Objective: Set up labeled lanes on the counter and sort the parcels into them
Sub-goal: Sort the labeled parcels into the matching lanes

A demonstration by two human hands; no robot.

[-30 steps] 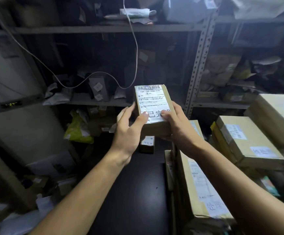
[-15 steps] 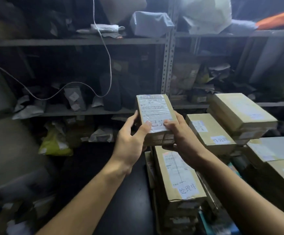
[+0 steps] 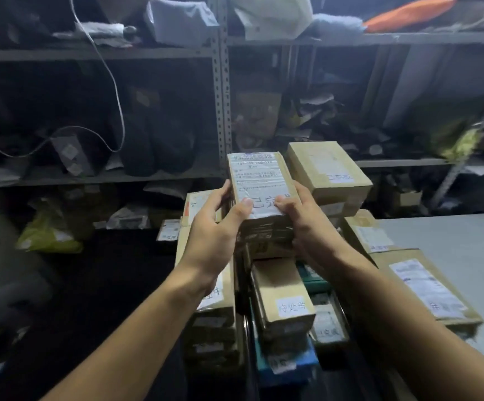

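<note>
I hold a small brown cardboard parcel (image 3: 259,180) with a white shipping label at chest height, tilted up toward me. My left hand (image 3: 216,227) grips its left side with the thumb on the label. My right hand (image 3: 307,224) grips the right side, thumb also on the label. Below and around it lie stacked parcels: a labeled box (image 3: 281,296) straight beneath, a box (image 3: 327,172) behind right, and a long box (image 3: 428,287) on the grey counter (image 3: 460,241) at right.
Metal shelving (image 3: 220,111) full of bags and packets fills the background, with a white cable (image 3: 113,82) hanging at left. A yellow bag (image 3: 47,235) lies low at left. A blue crate (image 3: 287,369) sits under the stacks.
My view and both hands have swung to the right with the parcel; the parcel stacks and the grey counter have come into view beneath and right of it.
</note>
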